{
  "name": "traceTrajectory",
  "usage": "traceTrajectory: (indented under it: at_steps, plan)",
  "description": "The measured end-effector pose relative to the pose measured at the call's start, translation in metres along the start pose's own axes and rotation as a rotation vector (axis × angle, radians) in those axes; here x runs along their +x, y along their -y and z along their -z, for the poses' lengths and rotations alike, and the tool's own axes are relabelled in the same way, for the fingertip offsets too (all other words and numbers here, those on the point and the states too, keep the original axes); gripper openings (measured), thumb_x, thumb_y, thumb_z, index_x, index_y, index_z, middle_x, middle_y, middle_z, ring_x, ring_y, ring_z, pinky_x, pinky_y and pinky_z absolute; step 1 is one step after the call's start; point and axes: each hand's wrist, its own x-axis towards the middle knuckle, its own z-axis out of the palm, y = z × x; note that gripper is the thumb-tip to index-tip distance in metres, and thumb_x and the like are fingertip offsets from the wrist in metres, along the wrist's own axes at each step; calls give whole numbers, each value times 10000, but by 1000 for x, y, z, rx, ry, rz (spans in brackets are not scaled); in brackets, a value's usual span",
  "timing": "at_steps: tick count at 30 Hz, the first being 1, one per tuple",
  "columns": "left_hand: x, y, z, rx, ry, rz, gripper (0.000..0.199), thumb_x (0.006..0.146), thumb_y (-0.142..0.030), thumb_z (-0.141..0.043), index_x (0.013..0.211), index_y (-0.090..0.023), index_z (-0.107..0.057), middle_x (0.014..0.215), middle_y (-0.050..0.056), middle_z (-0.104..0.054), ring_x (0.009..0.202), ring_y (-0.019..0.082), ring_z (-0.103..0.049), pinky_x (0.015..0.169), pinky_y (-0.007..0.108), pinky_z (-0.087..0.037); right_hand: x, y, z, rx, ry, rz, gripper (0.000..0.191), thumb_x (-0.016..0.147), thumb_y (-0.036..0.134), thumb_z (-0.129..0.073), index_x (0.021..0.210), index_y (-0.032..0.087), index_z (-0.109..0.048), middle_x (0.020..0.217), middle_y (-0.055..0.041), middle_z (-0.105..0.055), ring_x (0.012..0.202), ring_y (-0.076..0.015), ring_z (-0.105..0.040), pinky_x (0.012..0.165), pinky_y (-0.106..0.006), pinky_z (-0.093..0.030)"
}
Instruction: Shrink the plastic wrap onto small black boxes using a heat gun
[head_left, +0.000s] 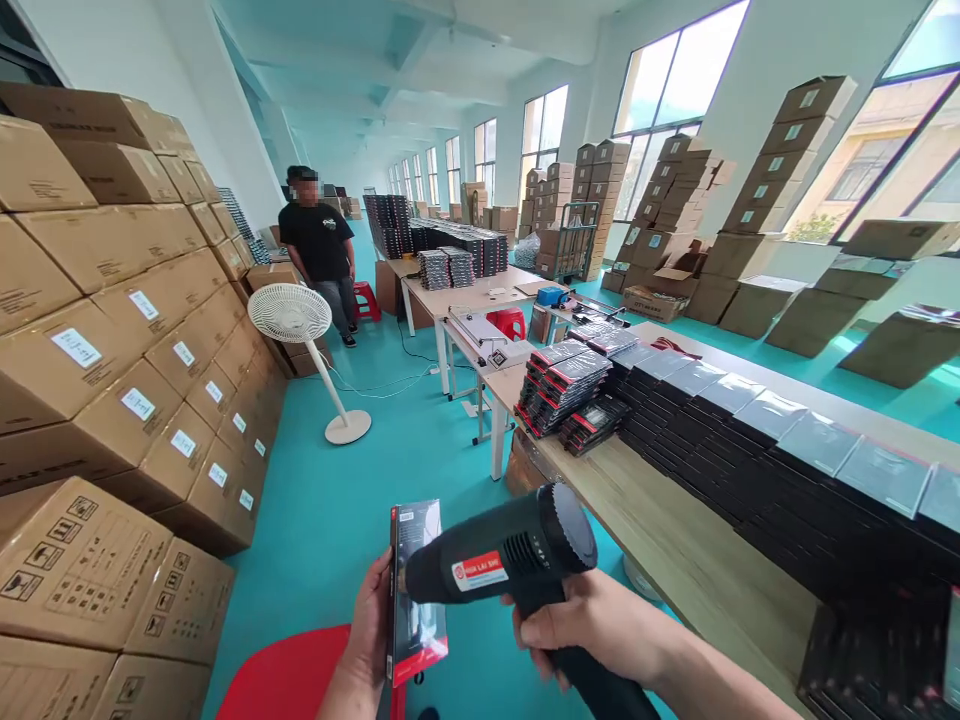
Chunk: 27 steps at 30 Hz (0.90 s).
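My right hand (562, 625) is wrapped round the handle of a black heat gun (487, 560) with a red and white label on its barrel. Its nozzle points left, at a flat black and red box (421, 635) with a glossy film over it. That box stands upright in my left hand (369, 610), whose fingers grip its left edge. The nozzle overlaps the box in view; I cannot tell whether they touch. To the right, a stack of similar red and black boxes (566, 375) lies on a wooden table (660, 500).
Long rows of black film-topped boxes (720, 450) run along the table. A red stool (289, 675) is below my left hand. Cartons (112, 340) are piled at left, near a white standing fan (292, 315). A person in a black shirt (322, 245) stands behind it.
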Motion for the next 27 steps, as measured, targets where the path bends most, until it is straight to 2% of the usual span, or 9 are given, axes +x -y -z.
traceTrajectory:
  at_steps: [2, 6, 12, 16, 18, 20, 23, 25, 27]
  plan:
    - [-1, -1, -1, 66, -4, -15, 241, 870, -352, -650, 977, -152, -731, 732, 77, -780, 624, 251, -734, 585, 344, -574, 8, 13, 5, -14, -23, 70, 291, 638, 307, -692, 881, 178, -598, 588, 24, -615, 524, -147, -553, 501, -281, -454]
    - [-2, -4, -3, 105, 122, 1, 371, 885, -347, -631, 1178, -131, -701, 1010, 132, -796, 815, 286, -762, 714, 361, -600, 24, 36, 19, -37, -180, 104, 283, 636, 266, -690, 880, 186, -571, 578, 48, -600, 501, -129, -547, 483, -264, -446]
    - [1, -5, 4, 75, 86, 12, 497, 885, -353, -631, 1339, -152, -605, 981, 118, -801, 830, 279, -767, 728, 362, -608, 22, 41, 11, -27, -48, 69, 250, 633, 246, -700, 853, 182, -600, 603, 23, -621, 536, -156, -586, 487, -282, -485]
    - [-3, -5, -2, 78, 97, -8, 444, 903, -344, -597, 1285, -120, -627, 1055, 138, -788, 892, 273, -756, 782, 363, -601, 28, 40, 7, -46, -183, 69, 247, 625, 239, -678, 836, 191, -559, 589, 43, -577, 529, -140, -560, 468, -264, -468]
    - [-6, -7, -6, 82, 117, -25, 417, 913, -348, -583, 1248, -107, -646, 1085, 141, -780, 905, 267, -749, 796, 363, -595, 31, 41, 10, -51, -203, 69, 248, 632, 251, -665, 848, 188, -559, 627, 35, -590, 535, -135, -561, 467, -263, -466]
    - [-8, -9, -8, 78, 129, -50, 411, 918, -362, -575, 1226, -103, -660, 1100, 143, -775, 921, 268, -742, 801, 367, -591, 29, 39, 15, -62, -166, 62, 246, 632, 252, -664, 849, 186, -570, 660, 28, -605, 539, -135, -572, 473, -265, -469]
    - [-8, -13, -7, 95, 94, -75, 389, 904, -392, -582, 1122, -96, -708, 961, 142, -793, 846, 282, -747, 749, 381, -594, 18, 30, 20, -93, -72, 38, 219, 627, 227, -667, 827, 190, -584, 600, 46, -581, 522, -136, -565, 468, -260, -465]
    - [-7, -15, -6, 83, 78, -81, 367, 895, -397, -582, 1077, -112, -724, 910, 129, -794, 829, 287, -751, 748, 386, -596, 8, 20, 21, -148, 29, -22, 186, 607, 191, -668, 779, 189, -599, 547, 51, -568, 495, -142, -558, 443, -254, -455]
    - [-5, -17, -6, 54, 104, -94, 371, 900, -388, -569, 1122, -130, -713, 983, 127, -793, 898, 290, -749, 804, 390, -592, 1, 11, 21, -243, 146, -105, 143, 590, 155, -650, 721, 194, -610, 526, 49, -573, 478, -139, -555, 424, -237, -440]
